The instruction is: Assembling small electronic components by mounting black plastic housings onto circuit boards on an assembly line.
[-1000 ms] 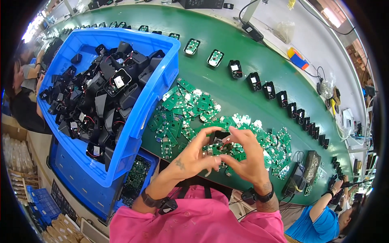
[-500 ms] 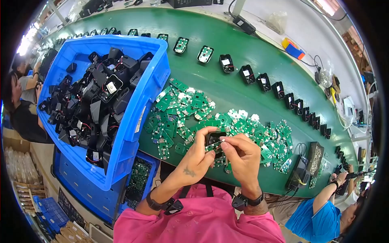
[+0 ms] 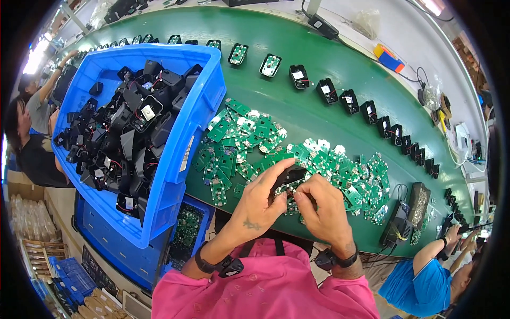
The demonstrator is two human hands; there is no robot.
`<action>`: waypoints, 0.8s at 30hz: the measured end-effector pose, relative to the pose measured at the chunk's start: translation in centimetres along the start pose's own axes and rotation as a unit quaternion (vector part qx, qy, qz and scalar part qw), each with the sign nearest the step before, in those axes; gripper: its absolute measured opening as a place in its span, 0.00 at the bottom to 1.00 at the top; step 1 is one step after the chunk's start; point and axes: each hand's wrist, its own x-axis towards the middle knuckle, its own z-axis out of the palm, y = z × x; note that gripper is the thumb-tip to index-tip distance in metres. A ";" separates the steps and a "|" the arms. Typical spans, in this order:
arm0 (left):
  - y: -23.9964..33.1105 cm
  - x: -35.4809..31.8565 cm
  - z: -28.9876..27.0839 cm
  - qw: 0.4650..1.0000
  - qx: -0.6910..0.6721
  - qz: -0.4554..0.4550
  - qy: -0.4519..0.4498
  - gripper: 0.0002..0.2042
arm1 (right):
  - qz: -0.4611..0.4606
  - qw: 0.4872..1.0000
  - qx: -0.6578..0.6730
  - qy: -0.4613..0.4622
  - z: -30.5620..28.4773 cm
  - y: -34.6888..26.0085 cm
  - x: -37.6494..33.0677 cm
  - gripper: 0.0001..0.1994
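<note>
My left hand (image 3: 260, 202) is wrapped round a small black plastic housing (image 3: 291, 176), held tilted above the near edge of the green table. At the housing's near side shows part of a circuit board; the fingers hide much of it. My right hand (image 3: 323, 201) is closed in a pinch at that same side, thumb and forefinger together. What it pinches is too small and dark to make out. Just beyond both hands lies a loose heap of green circuit boards (image 3: 340, 173), with a second heap (image 3: 255, 130) to its left.
A blue tub (image 3: 208, 101) full of black housings (image 3: 127, 143) stands at the left. Housings (image 3: 299, 77) line the far side of the green table (image 3: 340, 127) in a curved row, some holding boards. A power adapter (image 3: 396, 223) lies right. Other people sit at both sides.
The housing has tipped so its dark outer wall shows more. My right fingers have moved slightly down to its near side, and the small white piece they pinched is no longer visible.
</note>
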 end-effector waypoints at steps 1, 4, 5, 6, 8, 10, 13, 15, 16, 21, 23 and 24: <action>0.1 -0.1 0.0 1.000 0.001 -0.002 0.000 0.28 | -0.010 1.000 -0.006 -0.028 -0.4 0.0 0.2 0.03; 0.3 -0.2 0.0 1.000 0.012 -0.005 0.002 0.29 | -0.015 0.997 -0.016 -0.071 -1.3 -0.2 0.7 0.03; 0.3 -0.2 0.2 1.000 0.020 0.016 0.007 0.29 | -0.021 0.996 -0.020 -0.082 -1.5 -0.1 0.7 0.03; 0.3 -0.2 0.3 0.999 0.029 0.037 0.012 0.29 | -0.026 0.995 -0.024 -0.093 -1.6 -0.1 0.8 0.03; 0.4 0.0 0.4 0.998 0.052 0.046 0.013 0.29 | -0.031 0.994 -0.028 -0.102 -1.9 -0.1 0.9 0.03; 0.6 0.0 0.5 0.996 0.075 0.055 0.015 0.29 | -0.038 0.993 -0.033 -0.110 -2.0 -0.1 1.0 0.03; 1.2 0.0 0.4 0.998 0.068 0.012 0.011 0.30 | -0.055 0.988 -0.065 -0.130 -2.3 0.0 1.2 0.03; 1.6 0.1 0.4 0.996 0.093 -0.002 0.002 0.30 | -0.063 0.982 -0.088 -0.153 -2.6 0.0 1.2 0.03; 1.6 0.2 0.5 0.996 0.093 -0.002 0.002 0.30 | -0.062 0.982 -0.088 -0.153 -2.7 0.0 1.2 0.03; 0.9 0.4 1.0 0.981 0.177 0.074 0.016 0.31 | -0.024 0.981 -0.055 -0.186 -2.8 0.7 1.3 0.03; 0.6 0.4 1.0 0.983 0.168 0.068 0.006 0.31 | -0.031 0.979 -0.037 -0.197 -3.1 1.3 1.4 0.03; 0.6 0.5 0.9 0.986 0.158 0.062 -0.003 0.31 | -0.039 0.977 -0.021 -0.210 -3.2 1.5 1.4 0.03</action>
